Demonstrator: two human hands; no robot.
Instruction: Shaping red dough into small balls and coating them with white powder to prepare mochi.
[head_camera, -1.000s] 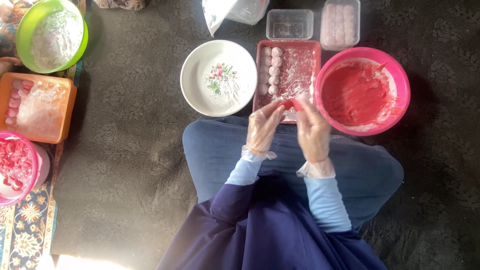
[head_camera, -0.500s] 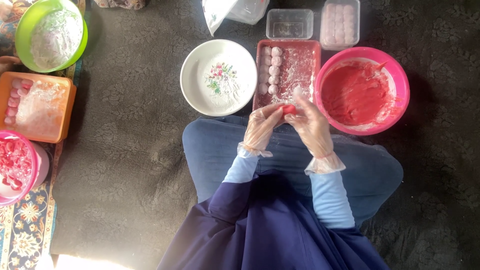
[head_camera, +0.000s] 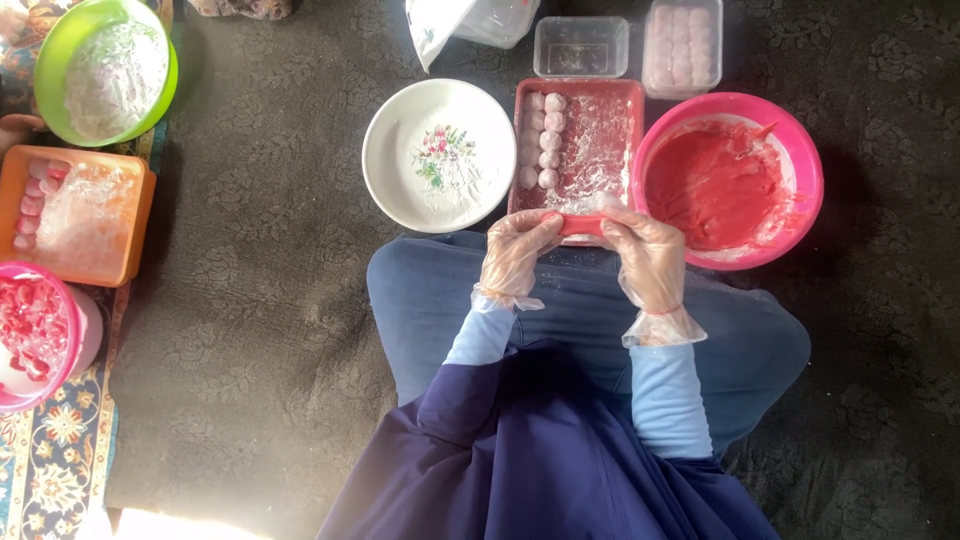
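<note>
Over my lap, at the near edge of the red tray (head_camera: 590, 150), both my gloved hands pinch a small piece of red dough (head_camera: 580, 224) between them: my left hand (head_camera: 515, 258) closes on its left end, my right hand (head_camera: 648, 258) on its right end, fingers curled tight round it. Its long axis runs left to right, level with the tray's near rim and just touching it. Beyond the tray stand two clear plastic boxes, an empty rectangular one (head_camera: 581, 46) and a taller one (head_camera: 684, 45) packed with pale pink balls; a clear plastic bag (head_camera: 440, 22) lies to their left. Inside the tray a column of pale balls (head_camera: 545, 140) lines the left side, the rest dusted white. A white plate with a flower print (head_camera: 440, 155) sits left of it, a pink bowl of red paste (head_camera: 728, 182) right. Far left are a green bowl (head_camera: 105, 68), an orange box (head_camera: 75, 212) and another pink bowl (head_camera: 35, 335). Nothing blocks my hands
</note>
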